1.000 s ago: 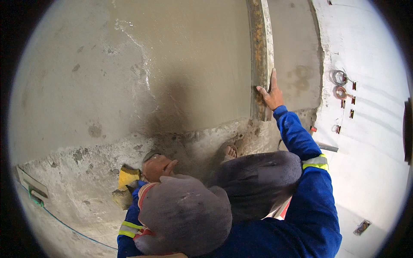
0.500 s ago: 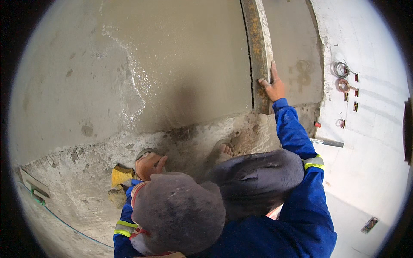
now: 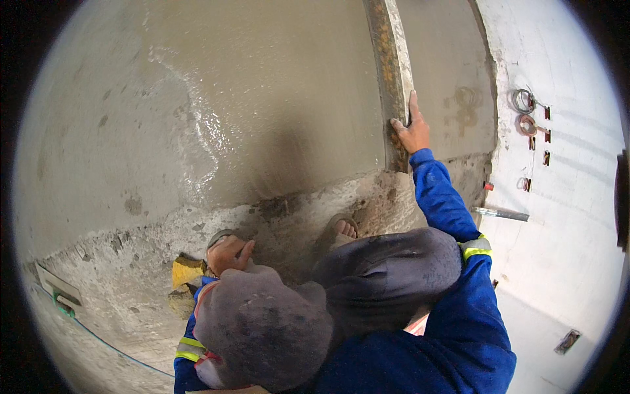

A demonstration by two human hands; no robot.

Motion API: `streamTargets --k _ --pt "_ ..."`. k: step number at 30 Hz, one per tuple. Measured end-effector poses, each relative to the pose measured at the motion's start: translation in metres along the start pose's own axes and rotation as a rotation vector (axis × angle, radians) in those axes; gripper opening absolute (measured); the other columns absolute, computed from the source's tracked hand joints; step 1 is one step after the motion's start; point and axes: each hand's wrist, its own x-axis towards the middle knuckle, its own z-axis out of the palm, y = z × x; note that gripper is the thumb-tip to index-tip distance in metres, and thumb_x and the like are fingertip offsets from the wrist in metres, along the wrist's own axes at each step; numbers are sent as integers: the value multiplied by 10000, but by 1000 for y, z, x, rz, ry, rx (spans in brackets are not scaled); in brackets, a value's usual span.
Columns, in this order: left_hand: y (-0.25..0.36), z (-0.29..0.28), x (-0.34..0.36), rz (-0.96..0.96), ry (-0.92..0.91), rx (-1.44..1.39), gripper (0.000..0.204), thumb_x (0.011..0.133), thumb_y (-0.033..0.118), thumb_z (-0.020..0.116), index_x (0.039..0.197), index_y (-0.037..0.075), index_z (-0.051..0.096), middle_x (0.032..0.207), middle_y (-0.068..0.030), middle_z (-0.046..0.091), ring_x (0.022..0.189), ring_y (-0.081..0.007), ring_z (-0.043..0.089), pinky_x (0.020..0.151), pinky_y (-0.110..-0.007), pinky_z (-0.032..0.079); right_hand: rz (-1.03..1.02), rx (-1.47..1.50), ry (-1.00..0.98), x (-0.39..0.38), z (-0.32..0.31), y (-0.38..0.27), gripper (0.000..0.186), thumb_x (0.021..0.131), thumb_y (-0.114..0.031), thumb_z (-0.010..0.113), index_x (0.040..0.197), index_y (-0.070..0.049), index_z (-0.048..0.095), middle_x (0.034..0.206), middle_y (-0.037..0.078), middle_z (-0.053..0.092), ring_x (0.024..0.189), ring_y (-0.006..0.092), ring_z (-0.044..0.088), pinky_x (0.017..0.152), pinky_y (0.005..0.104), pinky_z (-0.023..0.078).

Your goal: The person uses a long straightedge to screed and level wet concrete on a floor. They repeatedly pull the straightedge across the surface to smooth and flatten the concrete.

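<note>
A long, mortar-stained metal straightedge (image 3: 392, 85) lies on the wet, smooth grey screed (image 3: 275, 85). My right hand (image 3: 413, 131) grips its near end, thumb on the left side and fingers on the right. Beside my left knee, my left hand (image 3: 228, 253) hangs low with curled fingers; part of them is hidden, and I cannot make out anything in them. Just left of it lies a yellow, dirty piece (image 3: 187, 270), perhaps a sponge or a glove. A sandalled foot (image 3: 345, 227) stands on the rough strip near the screed's edge.
At the far left lies a flat trowel (image 3: 60, 287) with a green-blue cord (image 3: 108, 345) beside it. The white wall (image 3: 571, 197) on the right carries coiled wires (image 3: 525, 102) and open boxes. A metal strip (image 3: 502, 214) sits at its foot. A dark wet patch (image 3: 279, 157) marks the screed.
My right hand and the straightedge have shifted slightly left across the screed. The dark gap along the straightedge's left side has narrowed. My left hand stays by the knee.
</note>
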Motion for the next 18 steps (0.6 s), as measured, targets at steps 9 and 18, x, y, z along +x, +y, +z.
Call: streamTargets --k 9,18 --pt "-2 1 -2 -20 -5 28 225 758 238 756 654 74 641 647 -74 599 580 -276 591 538 -365 467 -56 90 12 5 0 20 985 718 -235 797 1517 -233 221 1097 246 641 1019 413 619 885 445 494" --pt "-1 3 -1 -20 6 41 219 739 236 762 660 71 641 647 -76 601 580 -281 589 538 -369 463 -62 -32 39 0 -4 22 1003 707 -240 788 1521 -244 201 1069 238 639 968 417 623 852 454 502"
